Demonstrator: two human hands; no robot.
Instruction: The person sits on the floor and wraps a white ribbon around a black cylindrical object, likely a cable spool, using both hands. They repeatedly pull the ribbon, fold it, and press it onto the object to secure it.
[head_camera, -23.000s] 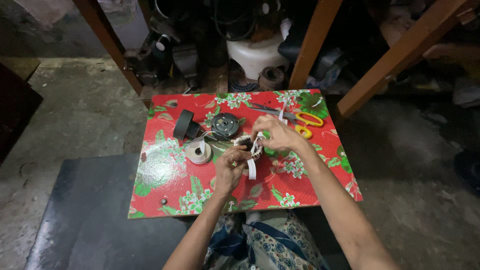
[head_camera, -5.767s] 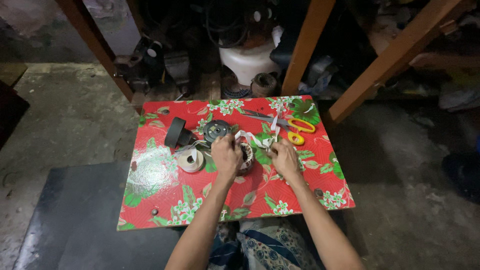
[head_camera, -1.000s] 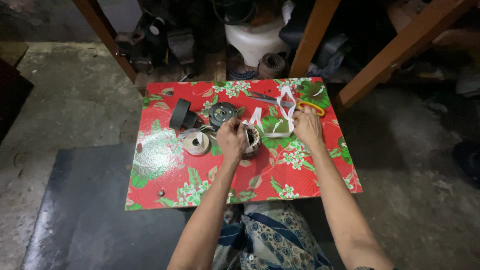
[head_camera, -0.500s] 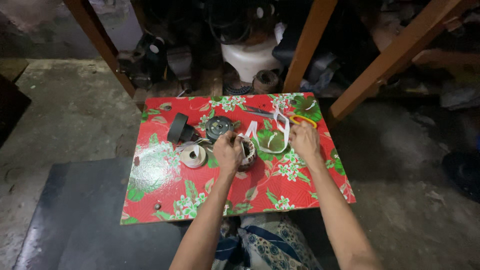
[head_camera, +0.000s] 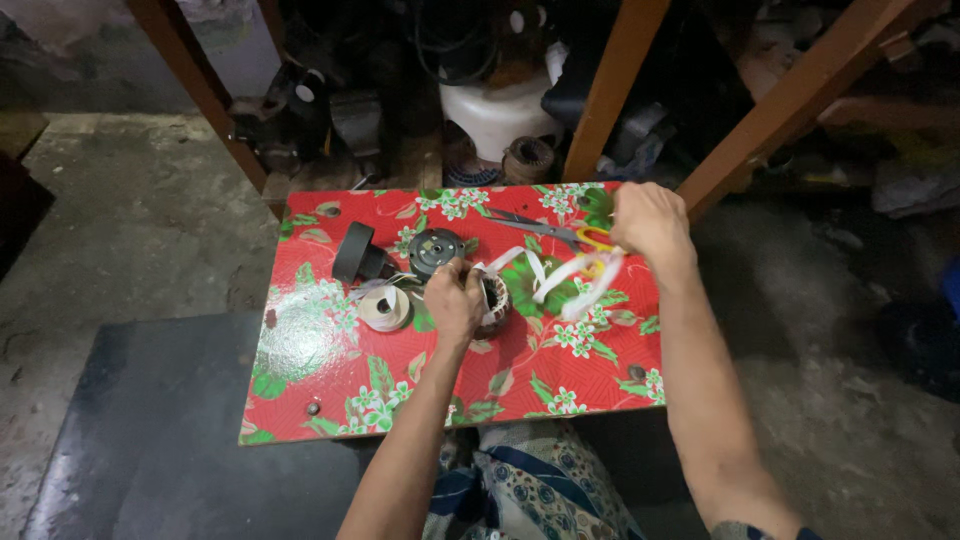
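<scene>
The left hand (head_camera: 455, 300) is closed around a round metal coil (head_camera: 493, 300) on the flowery red table (head_camera: 330, 350), and the right hand (head_camera: 648, 220) pinches a floppy white strip (head_camera: 560, 280).

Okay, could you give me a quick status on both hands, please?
Left hand grips wound coil. Right hand pulls white tape taut. Scissors lie beside it.

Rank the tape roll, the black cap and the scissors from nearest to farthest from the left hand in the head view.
1. Tape roll: just left of the left hand on the red board.
2. Black cap: farther left and toward the board's far edge.
3. Scissors: off to the right, beside the right hand.
</scene>
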